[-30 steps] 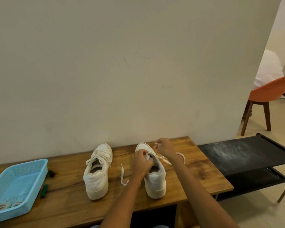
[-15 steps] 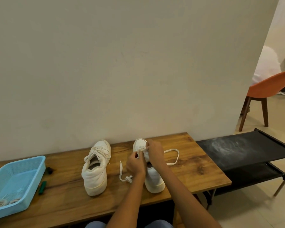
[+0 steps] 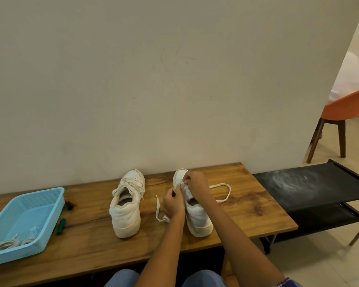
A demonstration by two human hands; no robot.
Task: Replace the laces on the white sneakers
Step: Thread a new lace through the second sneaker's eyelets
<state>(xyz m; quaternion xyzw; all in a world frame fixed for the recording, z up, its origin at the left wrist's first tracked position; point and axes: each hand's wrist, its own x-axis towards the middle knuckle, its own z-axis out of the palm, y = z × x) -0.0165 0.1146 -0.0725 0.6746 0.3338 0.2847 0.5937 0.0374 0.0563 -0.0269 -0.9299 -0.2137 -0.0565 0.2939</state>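
Two white sneakers stand on the wooden table (image 3: 91, 245), toes toward the wall. The left sneaker (image 3: 127, 204) is fully laced. Both hands work on the right sneaker (image 3: 197, 216). My left hand (image 3: 173, 201) holds its left side, fingers curled at the eyelets. My right hand (image 3: 196, 183) pinches the white lace (image 3: 223, 192) near the toe-end eyelets. One lace end loops out to the right on the table; the other trails left of the shoe. My hands hide the eyelets.
A light blue basket (image 3: 25, 222) with coiled laces in it sits at the table's left end. A green object (image 3: 61, 225) and a small dark object (image 3: 69, 205) lie beside it. A black rack (image 3: 311, 189) adjoins the table on the right, an orange chair (image 3: 344, 112) beyond.
My right hand has moved from the right of the shoe onto its toe-end eyelets. The lace loop on the right has shifted and spread out on the table.
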